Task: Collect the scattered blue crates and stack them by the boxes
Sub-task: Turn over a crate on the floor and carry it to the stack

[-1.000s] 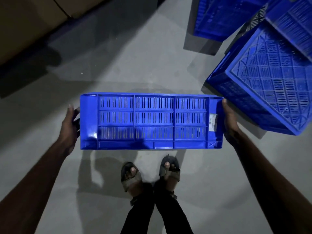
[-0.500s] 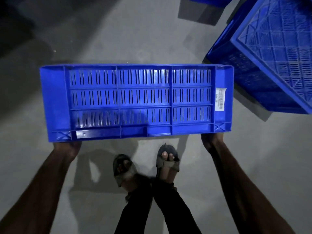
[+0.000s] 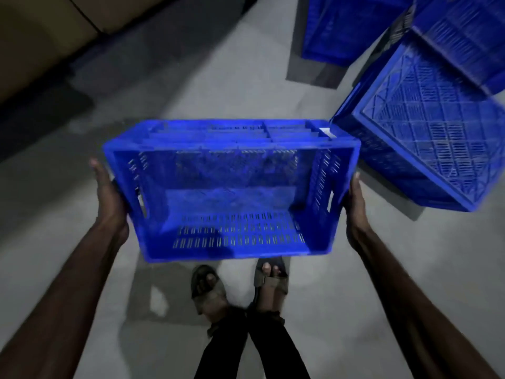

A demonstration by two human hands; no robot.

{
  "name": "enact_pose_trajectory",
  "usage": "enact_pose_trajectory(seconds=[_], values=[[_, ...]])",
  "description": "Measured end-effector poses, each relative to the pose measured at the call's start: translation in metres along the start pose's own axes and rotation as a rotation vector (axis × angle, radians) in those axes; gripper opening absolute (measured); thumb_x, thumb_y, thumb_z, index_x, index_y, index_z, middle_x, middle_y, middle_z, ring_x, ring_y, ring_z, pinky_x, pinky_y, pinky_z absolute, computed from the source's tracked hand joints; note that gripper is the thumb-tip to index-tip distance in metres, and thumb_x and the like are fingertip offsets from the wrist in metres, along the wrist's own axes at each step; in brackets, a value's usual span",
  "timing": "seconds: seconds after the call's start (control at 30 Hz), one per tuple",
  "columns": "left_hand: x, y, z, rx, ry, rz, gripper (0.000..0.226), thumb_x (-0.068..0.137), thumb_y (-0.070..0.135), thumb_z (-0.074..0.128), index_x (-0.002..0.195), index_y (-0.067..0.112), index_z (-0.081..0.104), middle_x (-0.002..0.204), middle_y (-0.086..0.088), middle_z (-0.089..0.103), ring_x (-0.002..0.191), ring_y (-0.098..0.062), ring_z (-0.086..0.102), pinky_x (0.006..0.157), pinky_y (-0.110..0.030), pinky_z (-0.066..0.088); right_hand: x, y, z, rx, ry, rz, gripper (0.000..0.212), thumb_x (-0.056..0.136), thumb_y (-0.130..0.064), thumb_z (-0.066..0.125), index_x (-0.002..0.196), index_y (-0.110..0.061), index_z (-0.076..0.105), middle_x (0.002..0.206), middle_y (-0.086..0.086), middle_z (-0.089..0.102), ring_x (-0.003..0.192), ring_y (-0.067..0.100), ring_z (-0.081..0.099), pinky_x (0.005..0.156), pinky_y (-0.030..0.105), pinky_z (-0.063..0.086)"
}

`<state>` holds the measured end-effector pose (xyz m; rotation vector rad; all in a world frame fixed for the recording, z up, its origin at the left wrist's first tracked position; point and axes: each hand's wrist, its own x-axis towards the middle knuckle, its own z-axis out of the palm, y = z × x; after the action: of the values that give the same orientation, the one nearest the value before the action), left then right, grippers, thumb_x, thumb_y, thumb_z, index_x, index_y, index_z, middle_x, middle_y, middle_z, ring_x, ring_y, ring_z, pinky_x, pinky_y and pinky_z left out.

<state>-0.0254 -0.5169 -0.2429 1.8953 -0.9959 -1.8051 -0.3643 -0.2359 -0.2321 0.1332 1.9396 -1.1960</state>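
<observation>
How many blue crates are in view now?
4: the held blue plastic crate between left hand and right hand; an overturned crate at right; another crate above it, top right; a fourth crate at top centre. Others may be out of frame.

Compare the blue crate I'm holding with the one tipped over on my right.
The held crate is lifted between the left hand and right hand; the tipped crate rests on the floor. The held crate shows its open inside; the tipped crate shows its latticed underside. A white label sits on the held crate; none shows on the tipped crate. Both are blue slotted plastic.
</observation>
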Motion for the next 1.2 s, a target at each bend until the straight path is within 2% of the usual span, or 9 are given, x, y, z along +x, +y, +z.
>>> enact_pose_trajectory(seconds=[0.1, 0.2, 0.3, 0.5, 0.63, 0.77, 1.0, 1.1, 1.2], values=[[0.003, 0.015, 0.019, 0.030, -0.125, 0.025, 0.078, 0.104, 0.067, 0.012, 0.126, 0.018, 0.068, 0.101, 0.005, 0.080, 0.088, -0.008, 0.076, 0.072, -0.023, 0.061, 0.027, 0.006, -0.001, -0.056, -0.020, 0.063, 0.074, 0.079, -0.088, 0.052, 0.125, -0.034, 0.073, 0.125, -0.004, 0.074, 0.114, 0.015, 0.071, 0.107, 0.044, 0.050], [0.027, 0.004, 0.025, 0.092, -0.147, 0.010, 0.073, 0.104, 0.066, 0.024, 0.137, 0.015, 0.064, 0.107, 0.004, 0.079, 0.087, -0.008, 0.076, 0.066, -0.023, 0.061, 0.063, 0.026, 0.002, -0.045, -0.071, 0.172, 0.093, 0.057, -0.096, 0.064, 0.122, -0.030, 0.074, 0.123, 0.003, 0.075, 0.106, 0.025, 0.073, 0.088, 0.041, 0.055], [0.051, -0.017, 0.030, 0.146, -0.148, -0.055, 0.072, 0.103, 0.069, 0.031, 0.135, 0.016, 0.067, 0.121, -0.002, 0.075, 0.083, -0.009, 0.075, 0.062, -0.022, 0.059, 0.080, 0.038, 0.014, -0.048, -0.098, 0.194, 0.082, 0.082, -0.086, 0.050, 0.129, -0.023, 0.070, 0.121, 0.007, 0.076, 0.112, 0.034, 0.070, 0.092, 0.048, 0.057], [0.086, -0.050, 0.037, 0.156, -0.128, -0.067, 0.069, 0.103, 0.068, 0.032, 0.129, 0.015, 0.068, 0.089, 0.006, 0.078, 0.068, -0.007, 0.073, 0.056, -0.022, 0.057, 0.114, 0.065, 0.028, -0.030, 0.065, 0.156, 0.063, 0.086, -0.076, 0.053, 0.106, -0.023, 0.078, 0.112, 0.008, 0.078, 0.096, 0.027, 0.075, 0.095, 0.049, 0.058], [0.091, -0.055, 0.024, 0.203, -0.130, -0.033, 0.072, 0.100, 0.073, 0.035, 0.134, 0.018, 0.068, 0.110, 0.003, 0.077, 0.082, -0.010, 0.074, 0.072, -0.031, 0.060, 0.117, 0.068, 0.026, -0.080, 0.088, 0.164, 0.066, 0.079, -0.084, 0.051, 0.103, -0.029, 0.078, 0.107, 0.001, 0.079, 0.097, 0.027, 0.076, 0.099, 0.053, 0.056], [0.071, -0.054, 0.016, 0.330, -0.117, -0.018, 0.052, 0.106, 0.064, 0.031, 0.110, 0.030, 0.070, 0.095, 0.017, 0.078, 0.082, -0.001, 0.073, 0.072, -0.023, 0.057, 0.104, 0.057, 0.019, -0.139, -0.003, 0.174, 0.060, 0.094, -0.077, 0.040, 0.106, -0.030, 0.075, 0.107, 0.006, 0.078, 0.094, 0.027, 0.075, 0.096, 0.052, 0.057], [0.054, -0.072, -0.020, 0.581, 0.115, -0.061, 0.068, 0.088, 0.082, 0.026, 0.093, 0.027, 0.065, 0.120, -0.006, 0.070, 0.114, -0.034, 0.064, 0.109, -0.054, 0.045, 0.065, 0.069, 0.017, -0.369, 0.299, 0.137, 0.055, 0.103, -0.062, 0.041, 0.134, -0.021, 0.062, 0.139, 0.012, 0.062, 0.125, 0.035, 0.058, 0.110, 0.048, 0.044], [0.050, -0.080, -0.025, 0.423, 0.130, -0.118, 0.067, 0.097, 0.073, 0.037, 0.113, 0.015, 0.067, 0.111, -0.010, 0.073, 0.097, -0.031, 0.068, 0.098, -0.046, 0.052, 0.063, 0.073, 0.016, -0.304, 0.335, 0.164, 0.049, 0.101, -0.062, 0.045, 0.119, -0.022, 0.069, 0.130, 0.011, 0.065, 0.123, 0.034, 0.059, 0.110, 0.048, 0.044], [0.061, -0.081, -0.024, 0.328, 0.008, -0.188, 0.058, 0.103, 0.063, 0.044, 0.105, 0.011, 0.071, 0.095, -0.010, 0.073, 0.075, -0.023, 0.066, 0.073, -0.033, 0.053, 0.085, 0.078, 0.006, -0.205, 0.260, 0.286, 0.061, 0.083, -0.077, 0.053, 0.096, -0.021, 0.074, 0.108, 0.007, 0.073, 0.100, 0.033, 0.070, 0.098, 0.049, 0.055]])
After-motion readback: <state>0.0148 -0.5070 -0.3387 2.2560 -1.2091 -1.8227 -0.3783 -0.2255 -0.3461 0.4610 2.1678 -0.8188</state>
